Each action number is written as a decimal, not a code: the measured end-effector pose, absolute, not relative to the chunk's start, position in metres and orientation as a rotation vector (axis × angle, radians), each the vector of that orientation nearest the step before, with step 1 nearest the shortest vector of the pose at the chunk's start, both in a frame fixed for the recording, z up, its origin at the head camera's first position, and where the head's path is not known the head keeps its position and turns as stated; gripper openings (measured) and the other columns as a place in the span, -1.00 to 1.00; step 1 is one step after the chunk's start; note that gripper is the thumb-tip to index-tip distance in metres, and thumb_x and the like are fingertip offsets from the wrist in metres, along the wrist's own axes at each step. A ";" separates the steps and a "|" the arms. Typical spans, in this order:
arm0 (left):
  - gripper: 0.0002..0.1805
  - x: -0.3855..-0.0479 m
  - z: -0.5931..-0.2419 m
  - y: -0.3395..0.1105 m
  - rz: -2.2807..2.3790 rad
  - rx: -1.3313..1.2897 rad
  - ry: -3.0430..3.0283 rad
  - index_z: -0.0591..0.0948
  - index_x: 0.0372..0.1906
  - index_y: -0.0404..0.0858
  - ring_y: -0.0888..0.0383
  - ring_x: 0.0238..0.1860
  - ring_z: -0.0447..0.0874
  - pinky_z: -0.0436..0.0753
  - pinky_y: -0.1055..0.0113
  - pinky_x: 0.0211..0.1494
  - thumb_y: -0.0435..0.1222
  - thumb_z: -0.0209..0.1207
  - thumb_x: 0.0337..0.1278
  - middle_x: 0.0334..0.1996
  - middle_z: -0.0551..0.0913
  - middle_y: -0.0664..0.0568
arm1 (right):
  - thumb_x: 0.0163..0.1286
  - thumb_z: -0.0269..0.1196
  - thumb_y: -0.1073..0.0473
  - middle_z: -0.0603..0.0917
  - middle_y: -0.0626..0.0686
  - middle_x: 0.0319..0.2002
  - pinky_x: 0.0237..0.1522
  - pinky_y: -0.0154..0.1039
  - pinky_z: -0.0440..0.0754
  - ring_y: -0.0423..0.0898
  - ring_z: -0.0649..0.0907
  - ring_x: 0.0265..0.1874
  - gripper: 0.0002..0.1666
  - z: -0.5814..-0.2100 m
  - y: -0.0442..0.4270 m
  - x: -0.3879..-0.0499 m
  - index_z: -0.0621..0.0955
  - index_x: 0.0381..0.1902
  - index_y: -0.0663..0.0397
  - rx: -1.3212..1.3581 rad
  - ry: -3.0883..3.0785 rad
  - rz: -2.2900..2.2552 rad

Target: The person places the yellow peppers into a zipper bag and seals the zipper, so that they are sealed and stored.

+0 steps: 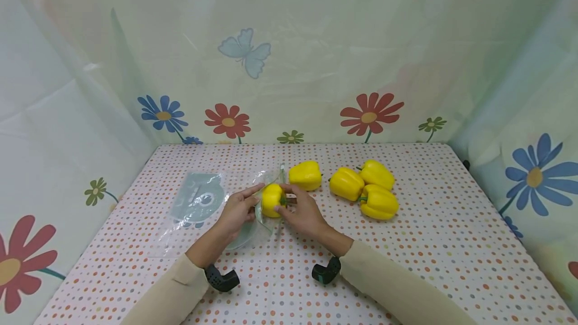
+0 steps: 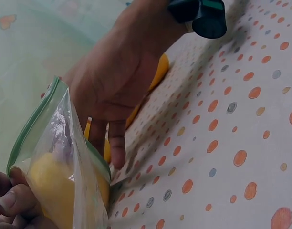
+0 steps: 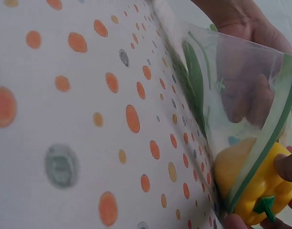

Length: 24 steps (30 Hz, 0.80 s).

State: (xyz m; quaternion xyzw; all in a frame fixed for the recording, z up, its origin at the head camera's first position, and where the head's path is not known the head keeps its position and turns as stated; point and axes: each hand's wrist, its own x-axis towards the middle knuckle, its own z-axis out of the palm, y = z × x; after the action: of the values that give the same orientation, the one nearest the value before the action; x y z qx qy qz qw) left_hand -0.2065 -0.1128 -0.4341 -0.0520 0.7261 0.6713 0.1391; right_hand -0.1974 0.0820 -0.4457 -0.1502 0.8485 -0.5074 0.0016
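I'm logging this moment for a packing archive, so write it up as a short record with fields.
Left hand: grips the bag near its mouth
Right hand: holds the yellow pepper at the bag's mouth
Bag: clear, green strip along the mouth
Yellow pepper: partly inside, green stem end poking out
Loose peppers: four, all yellow; one alone, three close together
Table: covered with a dotted cloth
Backdrop: pale sheet with printed flowers and a butterfly
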 end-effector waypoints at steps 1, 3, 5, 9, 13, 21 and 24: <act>-0.55 -0.206 -0.434 -0.113 1.937 -0.145 2.099 0.51 0.33 -0.02 0.24 -0.65 0.17 0.29 0.45 -0.52 -0.33 -0.04 0.43 -0.57 0.26 0.12 | 0.34 0.33 0.17 0.45 0.17 0.31 0.20 -0.02 0.57 0.13 0.57 0.21 -0.32 -0.445 0.081 -0.198 0.36 0.36 0.13 -0.473 2.664 -1.585; -0.55 -0.206 -0.433 -0.114 1.936 -0.130 2.098 0.50 0.34 -0.02 0.23 -0.65 0.16 0.29 0.43 -0.52 -0.34 -0.05 0.44 -0.59 0.24 0.13 | 0.34 0.32 0.16 0.45 0.16 0.32 0.20 -0.02 0.58 0.13 0.58 0.20 -0.32 -0.446 0.081 -0.199 0.36 0.36 0.11 -0.471 2.665 -1.572; -0.55 -0.205 -0.432 -0.114 1.938 -0.121 2.093 0.50 0.34 -0.03 0.22 -0.65 0.16 0.28 0.43 -0.51 -0.34 -0.05 0.45 -0.59 0.23 0.13 | 0.35 0.32 0.16 0.44 0.16 0.32 0.17 -0.02 0.59 0.13 0.58 0.19 -0.32 -0.448 0.081 -0.200 0.36 0.37 0.08 -0.468 2.652 -1.572; -0.55 -0.205 -0.432 -0.114 1.943 -0.112 2.083 0.49 0.35 -0.04 0.22 -0.62 0.17 0.29 0.42 -0.50 -0.33 -0.05 0.45 -0.53 0.28 0.13 | 0.36 0.31 0.14 0.43 0.13 0.33 0.17 -0.02 0.59 0.13 0.57 0.21 -0.32 -0.452 0.083 -0.203 0.35 0.38 0.03 -0.472 2.602 -1.598; -0.55 -0.205 -0.431 -0.113 1.942 -0.115 2.076 0.49 0.34 -0.04 0.23 -0.61 0.17 0.29 0.44 -0.49 -0.34 -0.05 0.45 -0.47 0.31 0.12 | 0.35 0.31 0.14 0.43 0.10 0.33 0.25 -0.03 0.54 0.10 0.53 0.26 -0.32 -0.456 0.086 -0.207 0.36 0.38 0.03 -0.496 2.564 -1.628; -0.56 -0.207 -0.431 -0.114 1.947 -0.115 2.060 0.49 0.35 -0.04 0.23 -0.61 0.16 0.27 0.44 -0.50 -0.32 -0.05 0.46 -0.35 0.44 0.11 | 0.34 0.32 0.19 0.44 0.06 0.33 0.31 -0.05 0.48 0.02 0.48 0.31 -0.32 -0.458 0.083 -0.210 0.37 0.38 0.04 -0.543 2.568 -1.637; -0.57 -0.208 -0.431 -0.114 1.949 -0.110 2.064 0.49 0.35 -0.04 0.23 -0.62 0.16 0.27 0.44 -0.50 -0.31 -0.05 0.47 -0.35 0.44 0.10 | 0.33 0.33 0.17 0.45 0.08 0.32 0.29 -0.06 0.50 0.02 0.50 0.30 -0.31 -0.457 0.080 -0.210 0.37 0.38 0.06 -0.549 2.600 -1.616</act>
State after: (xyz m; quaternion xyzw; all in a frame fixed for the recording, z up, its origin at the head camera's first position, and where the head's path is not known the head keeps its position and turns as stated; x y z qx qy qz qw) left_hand -0.2076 -0.1142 -0.4308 -0.0382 0.7185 0.6782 0.1498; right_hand -0.2103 0.0805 -0.4573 -0.1764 0.8359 -0.5196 0.0160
